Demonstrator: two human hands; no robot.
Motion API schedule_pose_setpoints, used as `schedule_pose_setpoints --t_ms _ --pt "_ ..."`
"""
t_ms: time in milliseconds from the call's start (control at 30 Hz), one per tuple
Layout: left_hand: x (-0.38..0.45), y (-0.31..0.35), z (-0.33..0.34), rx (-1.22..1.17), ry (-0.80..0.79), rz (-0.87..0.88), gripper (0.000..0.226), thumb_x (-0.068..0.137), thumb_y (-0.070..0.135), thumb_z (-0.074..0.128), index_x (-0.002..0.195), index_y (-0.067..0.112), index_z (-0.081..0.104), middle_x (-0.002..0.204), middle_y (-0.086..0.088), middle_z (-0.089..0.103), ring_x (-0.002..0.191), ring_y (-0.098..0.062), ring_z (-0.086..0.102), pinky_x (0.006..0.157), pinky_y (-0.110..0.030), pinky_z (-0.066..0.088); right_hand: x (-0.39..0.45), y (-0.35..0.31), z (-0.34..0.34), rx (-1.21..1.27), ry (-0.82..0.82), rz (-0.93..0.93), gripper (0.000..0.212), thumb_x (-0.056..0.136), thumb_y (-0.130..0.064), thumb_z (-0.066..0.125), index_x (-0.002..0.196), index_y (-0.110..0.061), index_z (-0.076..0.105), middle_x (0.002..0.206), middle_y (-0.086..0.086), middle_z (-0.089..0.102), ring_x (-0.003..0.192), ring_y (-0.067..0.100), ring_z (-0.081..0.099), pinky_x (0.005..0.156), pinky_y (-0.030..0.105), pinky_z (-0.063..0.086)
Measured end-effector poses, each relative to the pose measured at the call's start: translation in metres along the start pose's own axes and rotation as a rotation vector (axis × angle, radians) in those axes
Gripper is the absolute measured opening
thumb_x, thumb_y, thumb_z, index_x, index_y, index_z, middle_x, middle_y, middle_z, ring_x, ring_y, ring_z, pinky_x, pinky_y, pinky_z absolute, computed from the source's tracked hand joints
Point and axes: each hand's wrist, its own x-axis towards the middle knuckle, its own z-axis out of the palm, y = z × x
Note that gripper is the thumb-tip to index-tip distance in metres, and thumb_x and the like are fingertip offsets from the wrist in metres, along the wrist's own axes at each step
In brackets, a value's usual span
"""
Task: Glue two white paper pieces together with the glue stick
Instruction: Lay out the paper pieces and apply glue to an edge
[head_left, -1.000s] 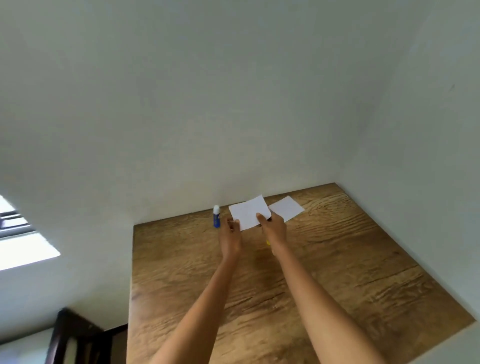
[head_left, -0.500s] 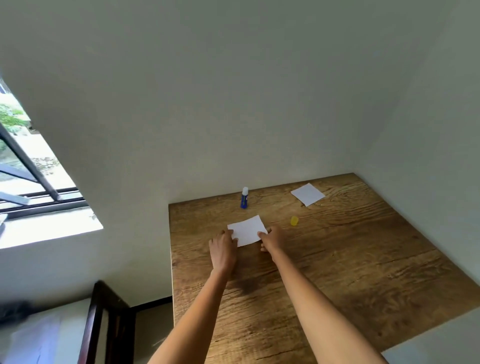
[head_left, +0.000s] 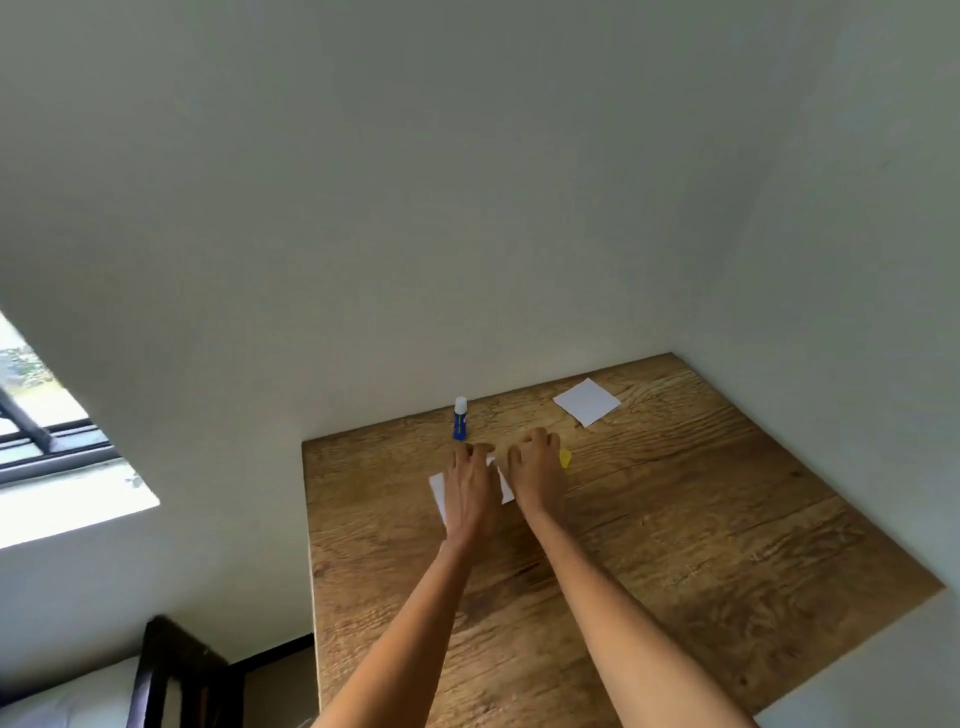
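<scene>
Both hands lie side by side on the near paper piece (head_left: 437, 491), toward the desk's (head_left: 701, 545) left edge: the left hand (head_left: 470, 488) flat with straight fingers pressing it, the right hand (head_left: 535, 475) with fingers curled at its right edge, though I cannot tell if they pinch it. Best, I think, to keep it pinned flat. Beyond stand the uncapped glue stick (head_left: 460, 418), by the far edge, a yellow cap (head_left: 565, 458) just right of the right hand, and the second paper piece (head_left: 587, 401) near the far right corner.

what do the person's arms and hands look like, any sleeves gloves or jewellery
Both forearms are bare from the bottom edge of the picture up to the wrists, with no sleeves in view. The left hand and right hand wear no gloves. No watch, bracelet or ring shows, though the fingers are too small to rule out a thin ring.
</scene>
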Motion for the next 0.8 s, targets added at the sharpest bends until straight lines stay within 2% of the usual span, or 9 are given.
schedule_pose_setpoints --t_ms 100,233,400,500,567,667,800 --pt "0.027 0.039 0.018 -0.218 -0.030 -0.006 0.029 0.095 0.012 0.041 0.123 0.009 0.050 0.128 -0.011 0.049 0.117 -0.025 0.047 0.094 -0.033 0.042 0.037 0.011 -0.018 0.010 0.072 0.003 0.023 0.092 -0.020 0.052 0.113 -0.009 0.053 0.117 0.010 0.052 0.097 0.023 0.057 0.068 0.028 0.046" --pt "0.072 0.077 0.047 -0.361 -0.203 -0.234 0.047 0.095 0.015 0.044 0.140 0.008 0.033 0.146 -0.013 0.036 0.134 -0.026 0.036 0.108 -0.034 0.032 0.093 0.046 -0.037 0.039 0.030 0.082 0.029 0.089 -0.013 0.054 0.118 -0.007 0.053 0.126 0.014 0.049 0.114 0.028 0.048 0.086 0.036 0.045" --pt "0.124 0.096 0.084 -0.497 -0.313 -0.453 0.054 0.088 0.010 0.054 0.136 -0.004 0.033 0.141 -0.019 0.042 0.126 -0.030 0.044 0.086 -0.025 0.038 0.156 0.094 -0.045 -0.027 -0.181 0.156 0.052 0.090 -0.017 0.053 0.137 -0.002 0.036 0.140 0.020 0.036 0.129 0.033 0.034 0.104 0.040 0.034" --pt "0.143 0.097 0.100 -0.507 -0.315 -0.536 0.060 0.087 0.011 0.056 0.137 -0.006 0.029 0.141 -0.022 0.038 0.127 -0.032 0.042 0.096 -0.031 0.040 0.178 0.110 -0.041 -0.146 -0.264 0.160 0.061 0.091 -0.029 0.054 0.140 -0.004 0.031 0.144 0.019 0.034 0.132 0.033 0.032 0.107 0.040 0.032" --pt "0.152 0.096 0.106 -0.500 -0.303 -0.564 0.056 0.085 0.010 0.056 0.134 -0.006 0.034 0.137 -0.022 0.041 0.123 -0.033 0.045 0.099 -0.037 0.044 0.185 0.114 -0.038 -0.260 -0.295 0.134 0.063 0.090 -0.037 0.053 0.141 -0.008 0.029 0.145 0.016 0.035 0.134 0.032 0.030 0.106 0.041 0.031" --pt "0.162 0.096 0.112 -0.507 -0.268 -0.627 0.046 0.084 0.007 0.056 0.126 -0.006 0.043 0.128 -0.023 0.049 0.114 -0.034 0.053 0.092 -0.041 0.050 0.188 0.115 -0.032 -0.356 -0.290 0.079 0.063 0.089 -0.042 0.054 0.139 -0.011 0.033 0.143 0.013 0.038 0.132 0.029 0.031 0.104 0.041 0.033" --pt "0.167 0.095 0.117 -0.483 -0.269 -0.689 0.044 0.084 0.001 0.054 0.126 -0.004 0.042 0.126 -0.022 0.052 0.112 -0.034 0.055 0.087 -0.039 0.050 0.189 0.113 -0.029 -0.310 -0.259 0.089 0.064 0.085 -0.043 0.060 0.135 -0.009 0.037 0.137 0.013 0.040 0.129 0.029 0.034 0.101 0.040 0.037"
